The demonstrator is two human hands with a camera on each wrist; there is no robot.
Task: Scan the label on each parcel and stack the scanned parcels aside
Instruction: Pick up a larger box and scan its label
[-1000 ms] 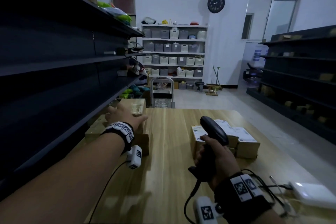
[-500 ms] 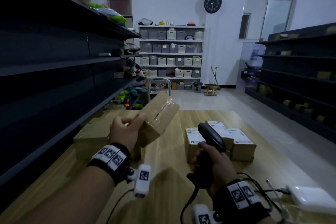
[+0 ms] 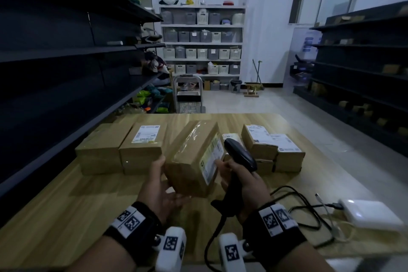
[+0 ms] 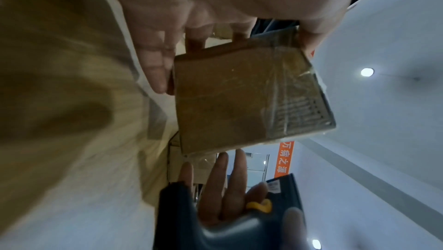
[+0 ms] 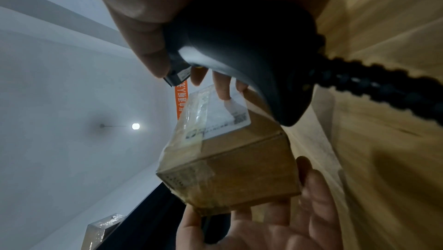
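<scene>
**Taped parcel held up beside a handheld scanner**

Left hand [image 3: 162, 185] cupped under and around a brown cardboard parcel wrapped in clear tape [image 3: 194, 161], fingers [image 4: 155, 68] spread along one edge and thumb on the opposite side, gripping it tilted in the air above the wooden counter [image 3: 66, 216]. White shipping label [image 3: 213, 158] turned toward the right. Right hand [image 3: 245, 181] wrapped around the grip of a black corded barcode scanner [image 3: 239, 155], several fingertips [image 5: 224, 88] stretched out to touch the label. Scanner head just beside the parcel's labelled face. Behind on the counter, low brown cardboard boxes [image 3: 123, 148] at left and a second labelled group [image 3: 272, 148] at right. White power adapter [image 3: 371, 214] with black cables near the right edge.
</scene>
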